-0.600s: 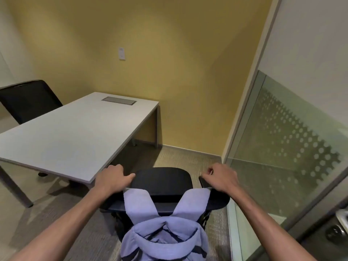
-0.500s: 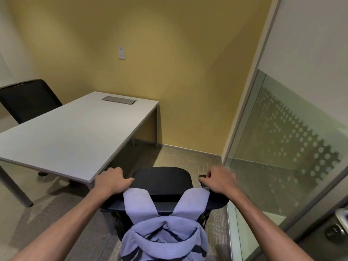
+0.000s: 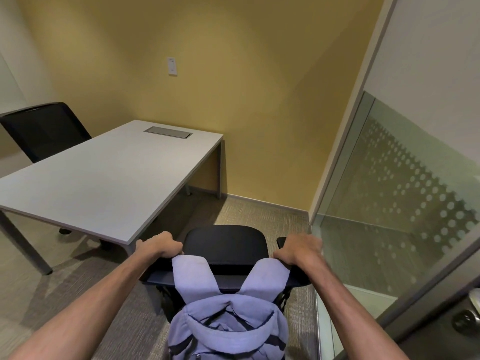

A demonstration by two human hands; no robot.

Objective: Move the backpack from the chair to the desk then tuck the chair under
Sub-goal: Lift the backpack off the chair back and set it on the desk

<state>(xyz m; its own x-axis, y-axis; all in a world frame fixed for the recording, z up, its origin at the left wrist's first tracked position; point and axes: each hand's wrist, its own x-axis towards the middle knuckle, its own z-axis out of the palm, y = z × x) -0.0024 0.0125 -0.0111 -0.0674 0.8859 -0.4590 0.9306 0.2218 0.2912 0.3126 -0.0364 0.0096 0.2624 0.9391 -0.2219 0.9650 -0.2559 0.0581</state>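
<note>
Both my hands were clamped on the chair (image 3: 226, 245) backrest: left hand (image 3: 159, 245), right hand (image 3: 298, 249). The backpack (image 3: 228, 318) hung between them, just below by its straps, the surface (image 3: 104, 183) lying ahead-left, nearer the left.

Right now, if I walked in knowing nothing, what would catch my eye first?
Probably the lilac backpack at the bottom centre, hanging by its straps over the back of a black chair. The left hand and right hand grip that chair back on either side of the straps. Beyond them, to the left, stands a bare white desk against a yellow wall.
</note>
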